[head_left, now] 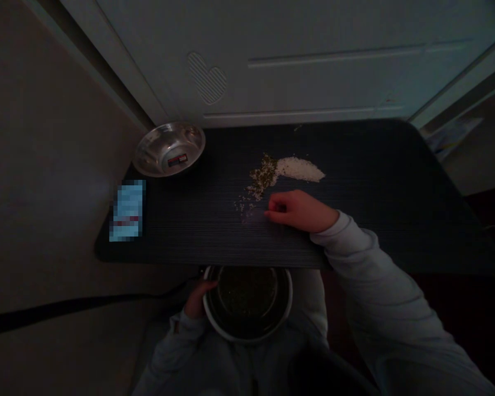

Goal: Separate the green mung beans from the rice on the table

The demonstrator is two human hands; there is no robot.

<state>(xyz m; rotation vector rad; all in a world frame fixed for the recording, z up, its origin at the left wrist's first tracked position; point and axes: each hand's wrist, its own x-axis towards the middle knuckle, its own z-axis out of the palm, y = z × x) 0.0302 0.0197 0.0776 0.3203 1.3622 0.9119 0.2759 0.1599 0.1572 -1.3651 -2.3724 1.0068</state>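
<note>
Many grains (284,167) lie near the curled right grip (299,211), contents unclear; left grip (198,298) holds white-rimmed bowl (290,301)

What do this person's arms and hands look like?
The right hand and left hand are both gloveless. The right sleeve is long, loose and creased, looking pale grey in the dim light; the left sleeve looks similar. I see no markings on either.

Right hand (301,212): is curling loosely over the table (404,203).
Right forearm (390,286): is slanting across the table's near edge.
Left hand (197,300): is gripping on the table's near side, thumb extending rightward.
</note>
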